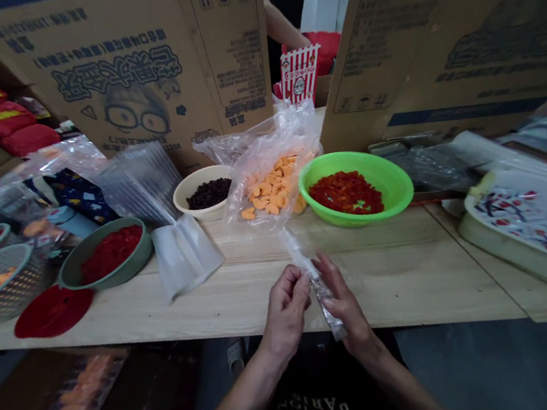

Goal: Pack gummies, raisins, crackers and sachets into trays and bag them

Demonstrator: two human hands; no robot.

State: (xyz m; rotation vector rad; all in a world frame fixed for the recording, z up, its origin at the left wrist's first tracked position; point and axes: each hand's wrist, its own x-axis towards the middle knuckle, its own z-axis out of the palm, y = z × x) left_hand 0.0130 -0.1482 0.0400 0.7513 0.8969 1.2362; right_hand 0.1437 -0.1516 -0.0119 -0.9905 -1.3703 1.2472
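Above the front edge of the table, a long, narrow clear plastic sleeve (pixel 318 283) runs slantwise between my hands. My left hand (pixel 286 307) is closed, with thumb and fingertips pinched at the sleeve's left edge. On its other side, my right hand (pixel 346 309) holds the lower part, thumb across it and fingers stretched upward. Just beyond the hands, a clear bag of orange pieces (pixel 271 188) lies open towards me. To its right stands a bright green bowl (pixel 395 189) of small red pieces. What the sleeve contains, if anything, I cannot make out.
A cream bowl (pixel 182 200) of dark pieces, clear sleeves (pixel 184 254) and a grey-green bowl (pixel 145 245) of red pieces stand left. A red lid (pixel 53 311) lies by baskets. A tub (pixel 488 230) of printed packets stands right. Cardboard boxes (pixel 213 51) wall the back; another person's arm (pixel 283 25) shows between.
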